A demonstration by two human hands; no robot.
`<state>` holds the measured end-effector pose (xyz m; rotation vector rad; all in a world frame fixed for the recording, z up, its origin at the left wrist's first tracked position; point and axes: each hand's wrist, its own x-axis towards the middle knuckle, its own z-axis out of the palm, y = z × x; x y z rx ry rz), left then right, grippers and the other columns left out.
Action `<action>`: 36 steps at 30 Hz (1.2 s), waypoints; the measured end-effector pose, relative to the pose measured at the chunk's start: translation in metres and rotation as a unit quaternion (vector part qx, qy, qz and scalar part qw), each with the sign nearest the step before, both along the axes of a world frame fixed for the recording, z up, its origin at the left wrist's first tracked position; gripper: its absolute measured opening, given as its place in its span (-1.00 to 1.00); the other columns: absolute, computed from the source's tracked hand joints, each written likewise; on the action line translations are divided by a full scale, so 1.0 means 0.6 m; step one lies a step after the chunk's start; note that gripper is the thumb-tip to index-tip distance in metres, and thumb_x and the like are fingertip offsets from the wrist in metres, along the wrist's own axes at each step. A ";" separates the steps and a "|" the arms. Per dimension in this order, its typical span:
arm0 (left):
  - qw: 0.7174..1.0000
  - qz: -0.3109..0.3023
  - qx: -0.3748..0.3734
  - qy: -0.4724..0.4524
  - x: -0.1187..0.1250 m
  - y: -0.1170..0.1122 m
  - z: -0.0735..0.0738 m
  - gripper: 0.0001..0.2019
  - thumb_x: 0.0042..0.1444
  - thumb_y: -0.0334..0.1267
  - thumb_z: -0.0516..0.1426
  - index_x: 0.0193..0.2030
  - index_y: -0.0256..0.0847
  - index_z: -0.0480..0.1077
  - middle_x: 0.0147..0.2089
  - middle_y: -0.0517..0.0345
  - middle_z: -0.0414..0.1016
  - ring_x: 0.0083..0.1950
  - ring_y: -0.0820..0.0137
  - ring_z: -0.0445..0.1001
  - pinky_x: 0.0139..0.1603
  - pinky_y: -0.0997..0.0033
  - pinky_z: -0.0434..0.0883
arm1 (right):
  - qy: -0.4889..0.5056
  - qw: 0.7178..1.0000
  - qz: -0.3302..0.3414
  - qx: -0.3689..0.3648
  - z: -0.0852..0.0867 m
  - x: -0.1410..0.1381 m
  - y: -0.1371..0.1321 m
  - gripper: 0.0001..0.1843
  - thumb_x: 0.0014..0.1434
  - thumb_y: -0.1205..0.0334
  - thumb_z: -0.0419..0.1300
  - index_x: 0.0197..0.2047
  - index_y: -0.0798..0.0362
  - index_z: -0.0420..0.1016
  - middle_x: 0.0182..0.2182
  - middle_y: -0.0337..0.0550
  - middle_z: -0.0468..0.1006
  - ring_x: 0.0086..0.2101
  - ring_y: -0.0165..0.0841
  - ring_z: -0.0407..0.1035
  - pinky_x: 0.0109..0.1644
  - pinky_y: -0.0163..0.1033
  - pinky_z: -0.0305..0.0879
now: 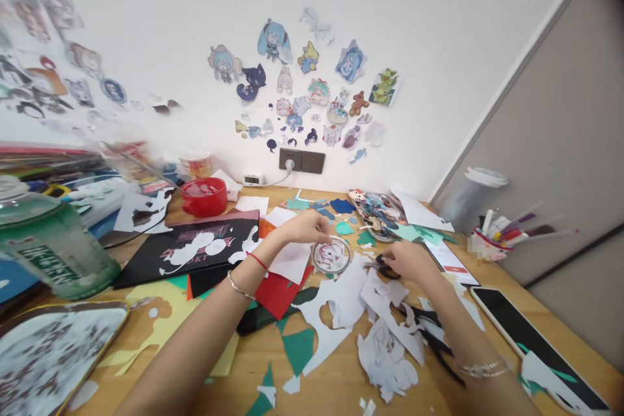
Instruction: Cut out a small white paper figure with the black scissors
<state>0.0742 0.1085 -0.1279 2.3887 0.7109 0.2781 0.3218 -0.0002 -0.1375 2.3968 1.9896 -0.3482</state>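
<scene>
Mid-bench, our left hand [305, 226] pinches the rim of a round clear sticker disc [331, 256] among white paper scraps [341, 302]; our right hand [409, 261] grips black scissors [383, 268] just beside it, near the bench's [336, 383] far edge.

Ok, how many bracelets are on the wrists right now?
3: a red string and a silver bangle on the left wrist, a silver chain on the right. Others may be hidden underneath.

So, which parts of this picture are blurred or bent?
Head view: the green jar and wall stickers at the left edge are smeared; the wall corner bows at the right; both hands, left hand and right hand, and the round sticker stay fairly sharp.
</scene>
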 end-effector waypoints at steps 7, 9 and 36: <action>0.985 0.036 -0.081 -0.147 0.012 -0.036 0.040 -0.81 0.17 -0.23 0.09 -0.17 -0.33 0.35 -0.30 0.15 0.43 -0.35 0.44 0.45 -0.32 0.36 0.45 | 0.362 0.909 0.025 0.204 -0.019 -0.080 -0.020 -0.52 0.19 -0.01 -0.04 0.10 0.06 0.25 0.03 -0.07 0.39 0.01 -0.28 0.28 0.04 -0.24 0.20; 0.976 0.042 -0.103 -0.187 0.020 -0.044 0.036 -0.83 0.16 -0.25 0.10 -0.19 -0.33 0.36 -0.31 0.16 0.43 -0.34 0.44 0.45 -0.32 0.36 0.45 | 0.457 0.862 0.026 0.218 -0.031 -0.098 -0.023 -0.53 0.17 -0.07 -0.01 0.03 0.05 0.30 -0.04 -0.08 0.45 -0.03 -0.29 0.32 0.03 -0.25 0.21; 0.923 0.060 -0.119 -0.361 0.028 -0.101 -0.112 -0.78 0.21 -0.27 0.04 -0.05 -0.31 0.28 -0.23 0.10 0.44 -0.47 0.53 0.42 -0.48 0.48 0.42 | 0.726 0.675 -0.079 0.108 -0.048 -0.090 -0.038 -0.68 0.11 -0.04 0.13 -0.37 0.07 0.41 -0.61 -0.32 0.34 -0.62 -0.51 0.15 -0.45 -0.34 0.12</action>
